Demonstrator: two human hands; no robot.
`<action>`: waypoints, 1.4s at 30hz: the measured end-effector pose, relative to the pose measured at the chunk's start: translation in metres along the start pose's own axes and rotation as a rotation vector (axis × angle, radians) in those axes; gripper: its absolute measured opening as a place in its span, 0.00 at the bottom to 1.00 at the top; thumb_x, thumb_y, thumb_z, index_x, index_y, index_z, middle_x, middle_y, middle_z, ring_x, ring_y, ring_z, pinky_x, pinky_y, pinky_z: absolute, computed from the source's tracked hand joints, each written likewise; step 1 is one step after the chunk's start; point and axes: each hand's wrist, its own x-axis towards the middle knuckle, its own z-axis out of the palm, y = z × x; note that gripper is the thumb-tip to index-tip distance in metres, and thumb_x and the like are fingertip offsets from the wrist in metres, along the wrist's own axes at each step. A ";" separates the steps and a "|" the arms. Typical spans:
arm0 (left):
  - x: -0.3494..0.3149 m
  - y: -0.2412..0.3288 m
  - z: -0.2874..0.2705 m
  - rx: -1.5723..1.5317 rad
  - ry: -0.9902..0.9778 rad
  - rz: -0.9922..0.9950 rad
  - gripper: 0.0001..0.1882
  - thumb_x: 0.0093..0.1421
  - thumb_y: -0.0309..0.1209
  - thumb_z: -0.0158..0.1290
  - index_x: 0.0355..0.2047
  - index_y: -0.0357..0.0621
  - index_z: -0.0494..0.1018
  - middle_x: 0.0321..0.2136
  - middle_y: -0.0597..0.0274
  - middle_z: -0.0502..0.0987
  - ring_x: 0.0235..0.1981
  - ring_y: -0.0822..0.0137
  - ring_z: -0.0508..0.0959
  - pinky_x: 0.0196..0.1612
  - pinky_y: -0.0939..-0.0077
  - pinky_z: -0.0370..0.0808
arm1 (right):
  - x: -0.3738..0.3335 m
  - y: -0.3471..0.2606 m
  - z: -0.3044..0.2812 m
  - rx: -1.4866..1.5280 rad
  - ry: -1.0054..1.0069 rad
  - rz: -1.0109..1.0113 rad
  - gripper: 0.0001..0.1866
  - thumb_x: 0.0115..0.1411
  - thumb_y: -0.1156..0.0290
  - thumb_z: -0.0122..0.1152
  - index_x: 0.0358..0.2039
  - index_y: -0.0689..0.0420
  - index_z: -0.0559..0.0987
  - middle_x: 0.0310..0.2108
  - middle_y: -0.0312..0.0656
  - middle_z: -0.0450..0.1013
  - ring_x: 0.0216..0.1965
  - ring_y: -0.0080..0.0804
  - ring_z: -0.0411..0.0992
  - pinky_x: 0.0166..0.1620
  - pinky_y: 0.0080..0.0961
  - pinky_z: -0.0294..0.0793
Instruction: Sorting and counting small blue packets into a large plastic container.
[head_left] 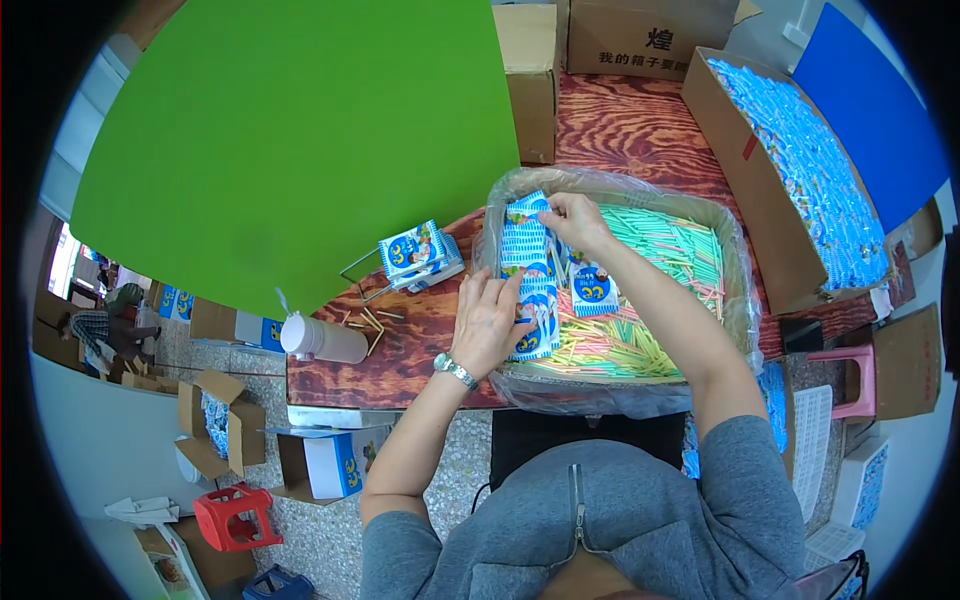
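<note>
A row of small blue-and-white snack packets [536, 312] lies along the left side of a plastic-lined box. Pastel sticks [665, 250] in green, pink and yellow fill the rest of that box. My left hand [487, 322], with a watch at the wrist, lies against the near part of the row with its fingers spread. At the row's far end, my right hand [578, 222] has its fingertips closed on a packet [525, 208]. A single packet [593, 289] rests on the sticks beneath my right forearm.
Left of the box, more packets [412, 252] sit on a wire stand beside a pale pink bottle [325, 339] and loose sticks [372, 328]. A large green board [300, 130] covers the far left. On the right stands a carton [745, 165] full of blue packets.
</note>
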 end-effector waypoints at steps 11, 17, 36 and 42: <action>-0.009 0.015 -0.015 -0.070 0.119 -0.035 0.56 0.39 0.35 0.71 0.65 0.38 0.51 0.56 0.41 0.62 0.59 0.40 0.60 0.61 0.53 0.61 | -0.044 -0.015 -0.028 0.435 -0.414 -0.269 0.09 0.65 0.68 0.53 0.41 0.59 0.75 0.30 0.30 0.72 0.33 0.16 0.66 0.38 0.21 0.68; -0.014 0.006 -0.012 -0.124 0.047 0.019 0.62 0.39 0.39 0.71 0.68 0.39 0.44 0.60 0.40 0.60 0.63 0.39 0.56 0.64 0.51 0.57 | -0.074 -0.017 -0.028 0.426 -0.506 -0.279 0.13 0.69 0.64 0.48 0.47 0.58 0.73 0.38 0.35 0.72 0.40 0.19 0.68 0.45 0.21 0.68; -0.010 -0.013 -0.009 -0.068 -0.165 -0.002 0.54 0.40 0.47 0.70 0.63 0.37 0.56 0.62 0.41 0.56 0.66 0.36 0.48 0.66 0.46 0.51 | -0.133 -0.033 -0.017 0.007 -0.371 -0.489 0.59 0.45 0.62 0.76 0.69 0.52 0.43 0.58 0.59 0.57 0.57 0.57 0.62 0.58 0.42 0.67; 0.002 -0.017 -0.011 -0.121 -0.087 0.025 0.44 0.42 0.44 0.70 0.56 0.38 0.65 0.63 0.43 0.56 0.67 0.37 0.48 0.66 0.45 0.51 | -0.120 -0.040 -0.022 0.126 -0.267 -0.524 0.50 0.47 0.68 0.73 0.66 0.55 0.53 0.53 0.54 0.65 0.56 0.50 0.65 0.58 0.40 0.67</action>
